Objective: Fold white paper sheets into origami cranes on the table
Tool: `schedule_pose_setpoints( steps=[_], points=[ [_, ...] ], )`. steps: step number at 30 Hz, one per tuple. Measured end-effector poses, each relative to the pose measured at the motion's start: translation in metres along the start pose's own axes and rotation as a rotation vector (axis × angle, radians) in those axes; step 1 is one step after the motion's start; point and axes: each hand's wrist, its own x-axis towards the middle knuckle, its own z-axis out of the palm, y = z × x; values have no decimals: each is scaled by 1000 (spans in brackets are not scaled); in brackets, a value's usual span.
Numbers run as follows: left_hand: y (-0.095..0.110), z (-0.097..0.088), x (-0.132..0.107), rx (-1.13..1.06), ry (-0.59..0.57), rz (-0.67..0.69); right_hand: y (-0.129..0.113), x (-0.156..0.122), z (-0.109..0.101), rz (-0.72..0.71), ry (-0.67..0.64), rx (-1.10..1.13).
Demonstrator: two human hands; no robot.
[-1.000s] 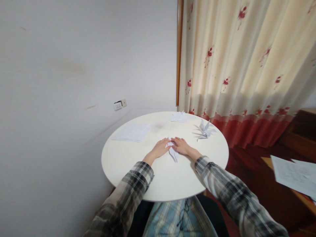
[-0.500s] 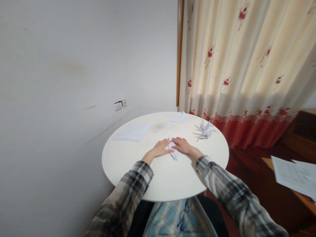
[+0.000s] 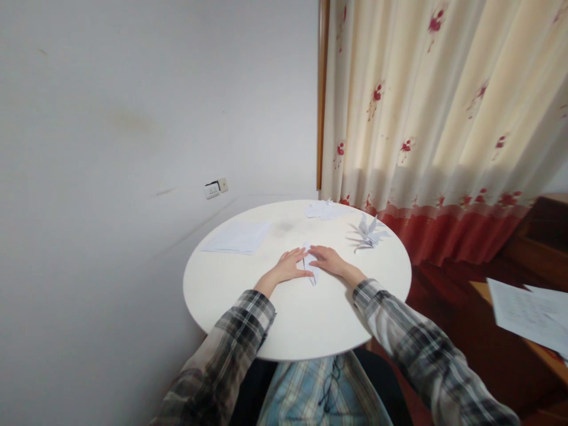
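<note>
A small folded piece of white paper (image 3: 311, 269) lies near the middle of the round white table (image 3: 248, 307). My left hand (image 3: 288, 266) rests flat on the table at the paper's left side, fingers stretched onto its edge. My right hand (image 3: 327, 260) lies flat on the paper's right side, fingers extended and pressing it down. Both hands meet over the paper and cover much of it.
A finished white paper crane (image 3: 368, 234) stands on the table at the right rear. A stack of white sheets (image 3: 237, 238) lies at the left rear, crumpled paper (image 3: 323, 209) at the far edge. A curtain (image 3: 444, 118) hangs behind; a wooden bench with papers (image 3: 528, 313) stands right.
The folded paper shows shorter than before, its lower tip drawn up under my hands. Both hands have shifted slightly over it while staying flat on the table.
</note>
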Motion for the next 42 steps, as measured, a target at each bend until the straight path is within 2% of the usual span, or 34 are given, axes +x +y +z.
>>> schedule_pose_setpoints(
  steps=[2,4,11,19,25,33,36,42],
  points=[
    [-2,1,1,-5,8,9,0,0,1,-44,57,-15],
    [-2,1,2,-8,-13,6,0,0,1,-70,57,-51],
    [1,-5,-1,1,-133,-16,2,0,-1,-34,-65,-108],
    [8,-12,-6,27,-189,-16,1,0,-4,5,-153,-60],
    [1,-4,0,-19,-160,-43,2,-2,-5,-10,-170,-32],
    [-6,2,4,82,-25,-81,-5,-2,1,-81,60,-86],
    [-5,1,2,103,-9,-100,-9,-2,0,-100,26,-86],
    [-7,3,3,88,-11,-107,-6,-2,-1,-50,-100,-67]
  ],
)
